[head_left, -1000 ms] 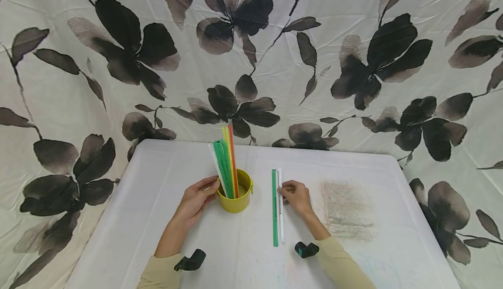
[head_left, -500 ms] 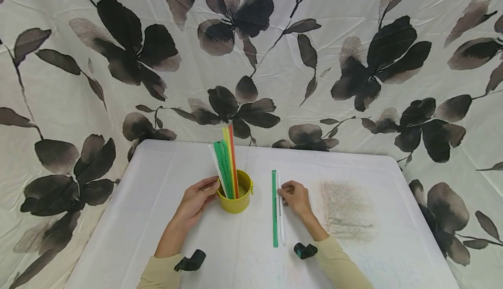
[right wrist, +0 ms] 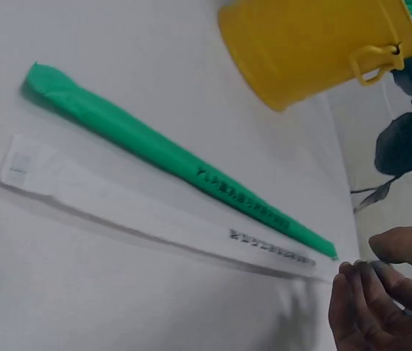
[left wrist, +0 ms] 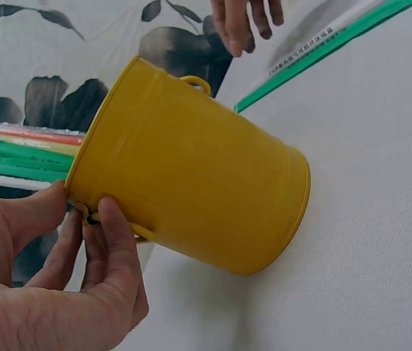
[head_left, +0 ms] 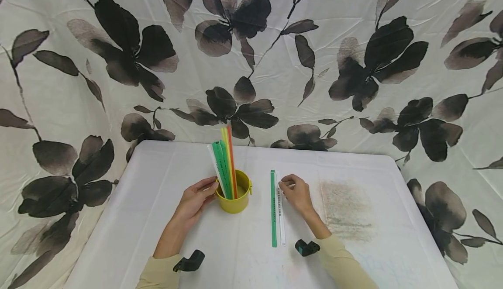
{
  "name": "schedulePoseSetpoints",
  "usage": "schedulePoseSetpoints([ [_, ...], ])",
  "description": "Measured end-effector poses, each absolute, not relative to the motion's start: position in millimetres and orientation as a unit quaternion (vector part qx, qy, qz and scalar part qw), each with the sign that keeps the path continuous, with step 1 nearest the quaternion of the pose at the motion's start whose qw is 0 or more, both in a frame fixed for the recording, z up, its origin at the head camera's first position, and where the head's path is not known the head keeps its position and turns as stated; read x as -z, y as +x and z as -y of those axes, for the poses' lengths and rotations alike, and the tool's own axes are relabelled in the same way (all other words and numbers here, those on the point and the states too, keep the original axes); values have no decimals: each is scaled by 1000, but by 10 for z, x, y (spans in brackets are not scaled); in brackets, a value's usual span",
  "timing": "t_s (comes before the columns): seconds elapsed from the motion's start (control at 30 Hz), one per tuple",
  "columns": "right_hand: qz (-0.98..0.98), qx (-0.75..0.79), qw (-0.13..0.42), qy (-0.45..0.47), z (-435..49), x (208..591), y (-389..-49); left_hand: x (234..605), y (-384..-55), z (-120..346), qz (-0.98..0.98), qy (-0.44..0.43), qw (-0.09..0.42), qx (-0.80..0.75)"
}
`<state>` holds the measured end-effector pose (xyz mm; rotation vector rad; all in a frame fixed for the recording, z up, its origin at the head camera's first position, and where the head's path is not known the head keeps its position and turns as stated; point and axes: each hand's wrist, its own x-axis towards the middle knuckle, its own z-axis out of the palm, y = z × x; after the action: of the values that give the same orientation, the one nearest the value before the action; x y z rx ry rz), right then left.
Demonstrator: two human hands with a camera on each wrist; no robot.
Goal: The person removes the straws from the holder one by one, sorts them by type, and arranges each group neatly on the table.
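My left hand (head_left: 196, 201) pinches the rim and side ear of a small yellow bucket (left wrist: 191, 161). In the bucket stand several straws, some in green wrappers (head_left: 223, 171) and others white, yellow and red. To the bucket's right, a green wrapped straw (right wrist: 155, 150) and a white wrapped straw (right wrist: 155, 227) lie side by side on the table, printed lettering on both. Just right of the white straw's far end is my right hand (head_left: 296, 193), fingers loosely bent, holding nothing. In the left wrist view, the right hand's fingertips hang off the straw.
A white cloth covers the table (head_left: 157, 162). It bears a brownish smudged patch (head_left: 347, 210) right of the right hand. Behind the table hangs a floral curtain (head_left: 283, 84). Small black cameras (head_left: 190, 260) are worn at both wrists.
My right hand has let go of the white straw and moved slightly away from it. The white straw has turned so its lettering shows more. The left hand stays on the bucket.
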<state>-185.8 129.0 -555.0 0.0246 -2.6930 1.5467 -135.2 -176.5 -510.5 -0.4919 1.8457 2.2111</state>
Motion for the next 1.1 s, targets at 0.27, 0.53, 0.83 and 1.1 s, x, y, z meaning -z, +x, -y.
schedulePoseSetpoints([
  [0.27,871,-489,46,31,-1228,5299,-1897,5111,-1361,1767,-629,-166,112,-751],
  [0.53,858,-504,62,77,-1127,5090,-1935,5114,-1357,1777,-627,-162,113,-754],
  [0.83,846,-517,75,107,-941,4891,-1938,5111,-1357,1783,-629,-159,115,-752],
  [1.1,836,-527,82,126,-776,4767,-1928,5095,-1351,1776,-625,-156,116,-756],
])
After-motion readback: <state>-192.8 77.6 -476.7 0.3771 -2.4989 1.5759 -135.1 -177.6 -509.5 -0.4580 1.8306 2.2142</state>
